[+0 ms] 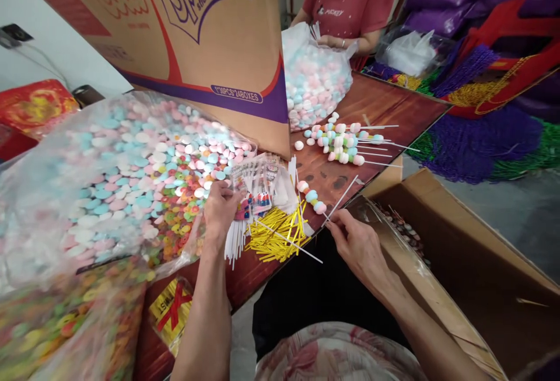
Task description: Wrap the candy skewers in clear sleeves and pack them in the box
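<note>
My left hand is at the right edge of the spread candies, beside printed clear plastic packets. Its fingers are drawn together; what is between them, if anything, is too hidden to make out. At the table edge my right hand pinches a thin white stick that slants up and to the right. Just left of those fingertips lies a skewer of marshmallows and gummy rings. Gold twist ties and white sticks lie between my hands. Pastel marshmallows and gummy rings fill a large opened bag.
A tall printed carton stands on the table. Finished candy skewers are piled right of it. Across the table a person in a red shirt holds white sticks over another marshmallow bag. An open cardboard box sits at my right.
</note>
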{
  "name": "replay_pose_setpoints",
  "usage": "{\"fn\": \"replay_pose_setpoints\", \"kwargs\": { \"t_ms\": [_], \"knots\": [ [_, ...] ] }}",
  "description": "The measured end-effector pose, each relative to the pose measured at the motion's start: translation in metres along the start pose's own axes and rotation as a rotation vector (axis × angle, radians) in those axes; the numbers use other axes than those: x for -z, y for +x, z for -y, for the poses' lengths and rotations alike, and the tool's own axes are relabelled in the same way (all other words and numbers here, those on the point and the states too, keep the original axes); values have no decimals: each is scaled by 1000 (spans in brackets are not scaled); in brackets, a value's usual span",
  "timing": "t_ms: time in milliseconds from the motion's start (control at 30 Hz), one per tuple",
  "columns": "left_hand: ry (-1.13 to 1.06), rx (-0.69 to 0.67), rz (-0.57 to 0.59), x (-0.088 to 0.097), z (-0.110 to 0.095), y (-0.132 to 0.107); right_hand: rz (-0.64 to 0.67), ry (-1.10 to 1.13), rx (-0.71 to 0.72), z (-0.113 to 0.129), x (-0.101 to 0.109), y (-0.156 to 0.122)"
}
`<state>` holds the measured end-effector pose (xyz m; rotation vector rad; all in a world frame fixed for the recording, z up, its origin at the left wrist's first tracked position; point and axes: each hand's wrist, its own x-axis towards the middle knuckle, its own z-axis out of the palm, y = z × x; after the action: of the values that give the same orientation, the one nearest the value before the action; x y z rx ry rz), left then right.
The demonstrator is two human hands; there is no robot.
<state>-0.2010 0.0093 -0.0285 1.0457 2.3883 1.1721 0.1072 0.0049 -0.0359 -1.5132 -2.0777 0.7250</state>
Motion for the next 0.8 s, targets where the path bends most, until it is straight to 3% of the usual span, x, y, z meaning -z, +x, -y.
{"fn": "replay_pose_setpoints", "kwargs": {
  "t_ms": [333, 433, 500, 567, 633, 700, 800],
  "knots": [
    [-74, 6, -201, 2, -3, 1, -3, -7, 14, -2, 0, 2],
    [-237, 23, -207, 7, -10, -1, -38, -89, 35, 1, 2, 2],
    [-446, 33, -220, 10, -21, -5, -130, -175, 56, 5, 6, 1],
    [-693, 76, -163, 11, -37, -14, -241, -192, 81, 13, 10, 3],
    [-910, 160, -3, 7, -57, -27, -266, -45, 104, 25, 13, 6],
    [-1078, 265, 152, -3, -76, -46, -177, 260, 90, 39, 13, 12],
    [-1245, 378, 324, -25, -98, -76, -35, 784, -50, 56, 5, 25]
  ]
}}
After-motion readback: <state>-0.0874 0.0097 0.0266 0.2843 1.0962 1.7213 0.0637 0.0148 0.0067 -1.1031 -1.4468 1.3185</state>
